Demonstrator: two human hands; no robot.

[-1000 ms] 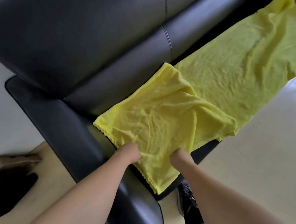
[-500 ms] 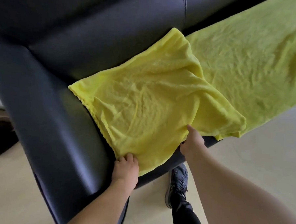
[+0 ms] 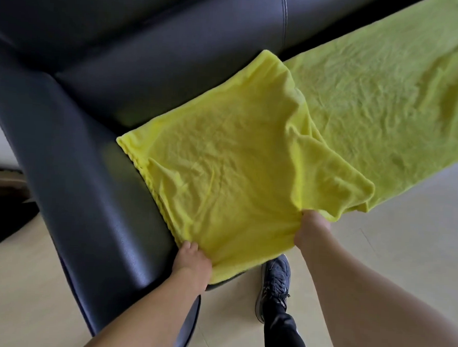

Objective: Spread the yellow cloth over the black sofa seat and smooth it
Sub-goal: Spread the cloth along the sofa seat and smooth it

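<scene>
Right now my left hand [image 3: 191,261] and right hand [image 3: 311,232] each pinch the near hem of the yellow cloth [image 3: 222,173], which lies rumpled over the black sofa seat [image 3: 132,168] beside the armrest [image 3: 72,152]. To do this well, I should pull both corners evenly toward me, keeping the hem taut, so the creases flatten without dragging the far edge off.
</scene>
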